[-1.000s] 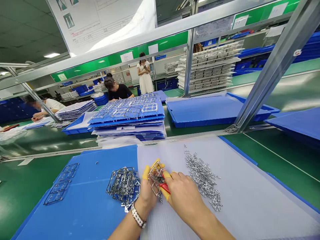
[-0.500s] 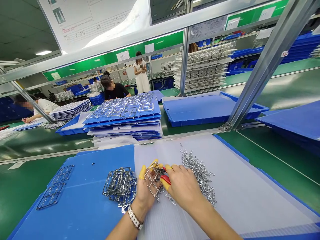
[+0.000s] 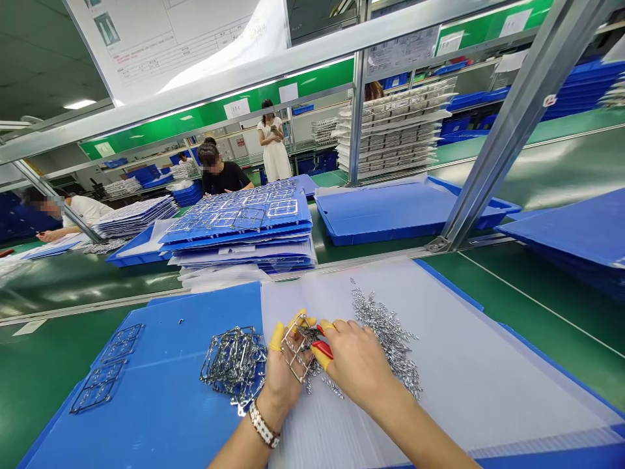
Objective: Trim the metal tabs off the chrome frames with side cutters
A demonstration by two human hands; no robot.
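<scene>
My left hand [image 3: 283, 371], with yellow finger covers, is closed on a small metal sprue frame [image 3: 291, 355] held tilted up. My right hand [image 3: 361, 358] grips red-handled cutting pliers [image 3: 322, 345]; their dark jaws reach to the frame's right side, and I cannot tell whether they are closed on it. Left of my hands lies a heap of similar metal frames [image 3: 234, 361] on a blue sheet [image 3: 161, 417]. To the right, many small silvery twisted pieces [image 3: 385, 332] are spread on a whitish translucent sheet [image 3: 463, 365], with several more beneath my hands.
Two flat frames [image 3: 100, 384] rest on the blue sheet's left side. Behind stands a stack of blue sheets [image 3: 239, 241] topped with more frames. A blue tray [image 3: 381, 215] sits beyond a metal rail, and a slanted metal post [image 3: 508, 124] rises at right. Other people are farther back.
The camera view has shifted very slightly. Both hands, the metal frame and the pliers stay in nearly the same position.
</scene>
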